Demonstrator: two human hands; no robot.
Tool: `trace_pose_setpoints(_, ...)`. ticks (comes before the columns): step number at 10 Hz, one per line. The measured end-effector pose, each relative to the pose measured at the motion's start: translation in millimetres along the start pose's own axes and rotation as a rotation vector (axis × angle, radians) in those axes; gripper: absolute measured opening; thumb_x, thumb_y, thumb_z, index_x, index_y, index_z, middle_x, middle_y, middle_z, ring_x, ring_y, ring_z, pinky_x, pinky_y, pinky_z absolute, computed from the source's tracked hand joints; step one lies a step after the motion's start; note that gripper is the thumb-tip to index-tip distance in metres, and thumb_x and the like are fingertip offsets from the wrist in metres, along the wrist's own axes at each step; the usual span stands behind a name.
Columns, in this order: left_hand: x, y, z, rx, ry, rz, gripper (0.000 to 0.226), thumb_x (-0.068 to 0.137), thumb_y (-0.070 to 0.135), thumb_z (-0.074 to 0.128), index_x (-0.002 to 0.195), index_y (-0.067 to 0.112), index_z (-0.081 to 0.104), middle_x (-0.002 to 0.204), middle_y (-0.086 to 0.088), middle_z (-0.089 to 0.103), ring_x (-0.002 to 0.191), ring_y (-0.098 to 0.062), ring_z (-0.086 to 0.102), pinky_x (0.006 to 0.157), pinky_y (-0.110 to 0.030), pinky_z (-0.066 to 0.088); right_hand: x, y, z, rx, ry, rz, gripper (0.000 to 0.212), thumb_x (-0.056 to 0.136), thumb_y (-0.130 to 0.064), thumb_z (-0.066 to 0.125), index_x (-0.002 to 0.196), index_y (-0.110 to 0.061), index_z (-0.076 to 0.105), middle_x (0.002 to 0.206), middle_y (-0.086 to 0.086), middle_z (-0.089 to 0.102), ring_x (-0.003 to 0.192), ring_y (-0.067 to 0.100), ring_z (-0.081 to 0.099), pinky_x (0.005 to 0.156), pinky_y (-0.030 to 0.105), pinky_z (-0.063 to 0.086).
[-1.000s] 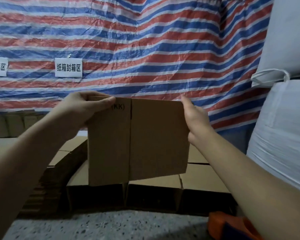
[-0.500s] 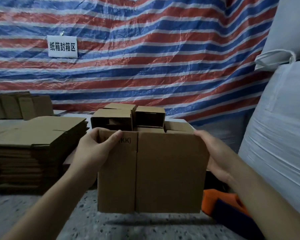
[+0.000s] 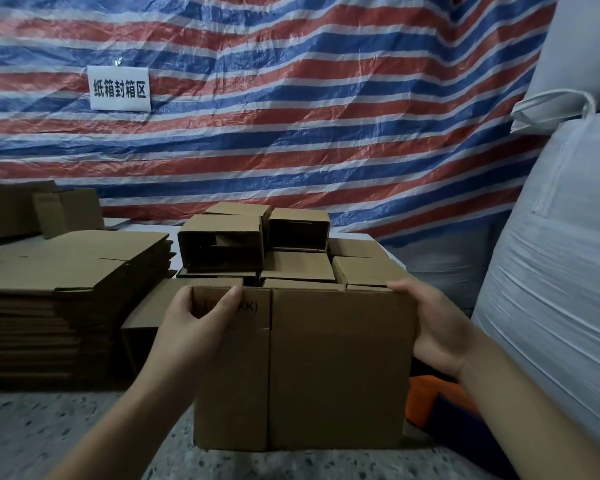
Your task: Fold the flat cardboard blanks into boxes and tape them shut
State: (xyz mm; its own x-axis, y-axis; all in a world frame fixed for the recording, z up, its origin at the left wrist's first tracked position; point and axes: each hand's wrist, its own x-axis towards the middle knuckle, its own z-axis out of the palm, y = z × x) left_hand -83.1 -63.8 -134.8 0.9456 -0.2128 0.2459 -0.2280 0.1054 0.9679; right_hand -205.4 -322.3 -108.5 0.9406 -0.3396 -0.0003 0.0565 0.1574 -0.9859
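I hold a flat brown cardboard blank upright in front of me, its lower edge near the speckled floor. My left hand grips its top left corner, thumb on the printed near face and fingers curled over the top edge. My right hand clasps the upper right edge, fingers wrapped round the side. A vertical crease and a flap slit run down the blank's left third.
A tall stack of flat blanks lies at the left. Several folded boxes are piled behind the held blank. An orange object sits low at the right, beside big white sacks. A striped tarp hangs behind.
The blank and both hands have come down from chest height toward the floor, and my view has tilted down. The piled boxes behind came into sight. Both grips are unchanged.
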Motion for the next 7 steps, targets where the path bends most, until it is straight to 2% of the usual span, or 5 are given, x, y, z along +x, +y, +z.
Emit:
trace_pose_setpoints(2,-6,2,11,-0.049,0.036,-0.048,0.056,0.064,0.060,0.070,0.103,0.020,0.060,0.098,-0.008,0.070,0.089,-0.025,0.069,0.069,-0.042,0.058,-7,0,3,0.030,-0.039,0.071,0.051,0.088,-0.034,0.058,0.123,0.002,0.063,0.113,0.021,0.064,0.101,0.030,0.068,0.087,0.045,0.058)
trace_pose_setpoints(4,2,8,15,-0.041,-0.013,-0.113,0.029,0.085,0.047,0.065,0.102,0.025,0.059,0.102,-0.011,0.069,0.094,-0.030,0.067,0.086,-0.055,0.053,-12,1,9,-0.051,0.061,0.018,0.051,0.096,-0.037,0.050,0.124,0.004,0.061,0.102,0.015,0.059,0.097,0.028,0.058,0.090,0.046,0.046)
trace_pose_setpoints(5,9,19,19,-0.046,-0.131,-0.158,0.019,0.089,0.039,0.053,0.106,0.032,0.059,0.108,-0.013,0.064,0.096,-0.031,0.063,0.085,-0.052,0.052,-18,6,15,-0.105,0.163,-0.030,0.041,0.100,-0.042,0.047,0.098,-0.008,0.070,0.081,0.008,0.068,0.074,0.016,0.069,0.078,0.040,0.048)
trace_pose_setpoints(6,12,16,12,-0.178,-0.269,-0.117,0.039,0.098,0.008,0.043,0.135,0.020,0.051,0.134,-0.018,0.054,0.106,-0.028,0.051,0.081,-0.032,0.045,-24,14,23,-0.101,0.228,-0.063,0.043,0.101,-0.043,0.046,0.100,-0.007,0.068,0.079,0.006,0.075,0.067,0.013,0.073,0.070,0.037,0.052)
trace_pose_setpoints(7,21,15,25,-0.158,-0.266,-0.208,0.033,0.101,0.014,0.034,0.118,0.027,0.059,0.123,-0.012,0.058,0.106,-0.029,0.054,0.084,-0.037,0.045,-30,26,35,-0.086,0.277,-0.085,0.037,0.103,-0.045,0.042,0.124,-0.023,0.064,0.105,0.004,0.076,0.099,0.017,0.072,0.085,0.043,0.056)
